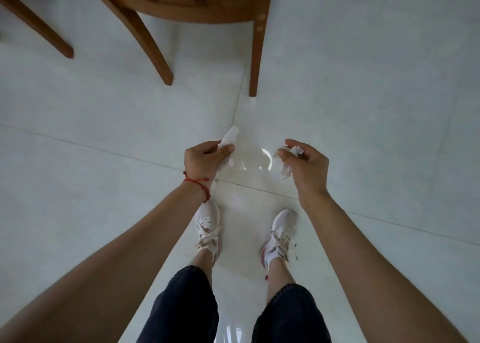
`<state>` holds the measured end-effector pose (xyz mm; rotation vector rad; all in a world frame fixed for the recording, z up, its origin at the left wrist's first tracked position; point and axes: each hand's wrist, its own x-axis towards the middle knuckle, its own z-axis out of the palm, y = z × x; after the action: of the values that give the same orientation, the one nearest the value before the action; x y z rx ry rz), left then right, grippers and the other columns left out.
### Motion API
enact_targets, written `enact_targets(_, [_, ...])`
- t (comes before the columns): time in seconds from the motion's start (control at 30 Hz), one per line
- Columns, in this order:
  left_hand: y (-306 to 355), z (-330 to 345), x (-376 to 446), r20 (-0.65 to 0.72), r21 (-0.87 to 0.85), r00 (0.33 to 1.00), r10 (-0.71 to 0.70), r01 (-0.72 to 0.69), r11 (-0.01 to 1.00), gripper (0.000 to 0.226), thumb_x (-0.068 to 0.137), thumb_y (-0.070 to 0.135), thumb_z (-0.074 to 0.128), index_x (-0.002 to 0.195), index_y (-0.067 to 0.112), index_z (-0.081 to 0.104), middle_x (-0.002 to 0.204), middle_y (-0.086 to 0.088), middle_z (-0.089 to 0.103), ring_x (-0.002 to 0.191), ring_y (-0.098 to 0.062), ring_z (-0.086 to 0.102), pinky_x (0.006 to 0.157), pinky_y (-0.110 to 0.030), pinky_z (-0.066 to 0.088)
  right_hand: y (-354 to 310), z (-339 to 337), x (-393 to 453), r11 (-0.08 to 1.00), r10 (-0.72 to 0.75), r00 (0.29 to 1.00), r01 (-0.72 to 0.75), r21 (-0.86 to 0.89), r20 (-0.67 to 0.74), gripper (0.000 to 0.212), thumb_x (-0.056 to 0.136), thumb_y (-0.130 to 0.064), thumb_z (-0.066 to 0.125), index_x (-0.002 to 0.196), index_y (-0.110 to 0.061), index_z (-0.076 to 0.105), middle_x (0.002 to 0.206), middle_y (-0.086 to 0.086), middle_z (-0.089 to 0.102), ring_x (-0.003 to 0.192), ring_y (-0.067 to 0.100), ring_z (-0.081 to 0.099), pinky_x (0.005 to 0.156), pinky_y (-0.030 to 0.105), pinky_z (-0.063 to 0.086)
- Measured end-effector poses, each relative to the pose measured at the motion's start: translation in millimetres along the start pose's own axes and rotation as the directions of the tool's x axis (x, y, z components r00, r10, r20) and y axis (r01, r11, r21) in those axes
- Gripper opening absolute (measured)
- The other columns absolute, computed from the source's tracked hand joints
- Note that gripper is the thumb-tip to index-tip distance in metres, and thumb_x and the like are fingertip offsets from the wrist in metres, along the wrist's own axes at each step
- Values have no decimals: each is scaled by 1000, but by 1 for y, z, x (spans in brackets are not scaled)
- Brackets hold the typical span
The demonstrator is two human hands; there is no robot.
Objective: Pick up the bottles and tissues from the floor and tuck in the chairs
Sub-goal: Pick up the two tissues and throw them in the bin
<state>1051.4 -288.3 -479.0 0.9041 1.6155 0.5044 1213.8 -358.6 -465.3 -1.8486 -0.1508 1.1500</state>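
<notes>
- Step in hand: tissue pickup, judged from both hands already holding crumpled paper above the floor (pixel 389 96).
- Left hand (pixel 201 161): fingers and thumb curled tight round a tissue (pixel 228 141); its white end sticks out at 12 o'clock of the fist, another bit hangs below at 5 o'clock.
- Right hand (pixel 305 167): thumb and fingers pinch a second tissue wad (pixel 294 151); a tail of it dangles under the thumb toward 7 o'clock.
- The two hands are near each other but apart, a bright glare patch on the tiles between them.
- Chair (pixel 197 7) stands at 12 o'clock from the hands, legs on the tiles; another wooden leg (pixel 39 28) at 10 o'clock. No table shows in this view.
- Small white scrap (pixel 294 253) just beside the right shoe (pixel 279 235), at 3 o'clock of it; could be more tissue, too small to tell.
- No bottle plainly in view; a clear shiny shape at the bottom edge between the legs cannot be identified.
- Next move, as a guess: bin or stash both wads, check that scrap, then push the chair in. Needs a free hand first.
- Writing/brands: none readable. Shoes show coloured trim, no legible logo. Red cord (pixel 198 184) on the left wrist, plain.
</notes>
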Motion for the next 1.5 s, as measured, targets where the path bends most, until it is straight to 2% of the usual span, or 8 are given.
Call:
enact_targets(0.2, [63,-25,-56,-25,-1,999,45,-46,999,21,73,7,72,70,-11,62,33,15,42,38,1,37,43,-9,32,-68,1,-65,998,13,1000,-13,69,1,27,76,2,69,103,-3,67,93,7,64,75,6,60,60,3,46])
enact_targets(0.47, [139,-68,-120,-63,-29,996,70,-72,997,12,72,17,74,67,6,69,63,-11,57,58,-16,47,45,-13,37,-151,1,-142,995,-58,998,54,89,37,22,77,2,69,96,-8,67,101,19,68,83,19,62,70,10,50])
enact_targets(0.63, [171,-94,-160,-110,-132,992,52,-67,989,17,72,11,74,79,-3,69,57,-2,56,55,-14,46,44,-13,37,-188,5,-192,994,-83,994,77,74,74,23,78,0,68,100,-7,67,99,11,67,89,17,62,66,3,48])
enact_targets(0.93, [209,-138,-216,-234,-224,971,51,-105,969,9,73,10,73,75,3,69,63,-3,58,59,-14,49,50,-14,42,-230,22,-244,995,-98,988,96,25,121,21,79,-4,69,99,-9,68,93,-1,64,79,5,60,62,2,47])
enact_targets(1.07, [219,-157,-234,-323,-283,946,30,-127,951,7,73,11,73,76,6,68,68,-5,59,63,-16,50,60,-22,42,-244,34,-255,994,-107,983,109,-4,150,21,78,-5,70,99,-9,69,100,8,67,83,14,62,80,22,54])
enact_targets(1.2, [214,-166,-249,-406,-332,914,-16,-132,934,7,73,12,74,71,10,67,72,-9,59,67,-19,50,60,-23,41,-250,40,-260,984,-147,966,165,-68,211,19,77,-7,71,96,-9,68,100,8,67,86,15,62,69,11,51])
enact_targets(1.37, [201,-173,-270,-495,-392,863,-101,-118,913,7,71,15,73,68,11,68,72,-9,58,68,-18,50,62,-25,41,-251,42,-266,975,-110,951,160,-156,289,23,76,-6,72,99,-6,69,104,12,69,92,22,65,89,33,53])
enact_targets(1.5, [186,-183,-287,-552,-459,817,-165,-133,878,6,72,14,73,72,10,69,74,-9,61,68,-19,52,62,-23,43,-254,50,-274,970,-83,935,155,-188,344,18,77,-5,71,94,-8,68,99,7,67,89,20,64,88,33,53])
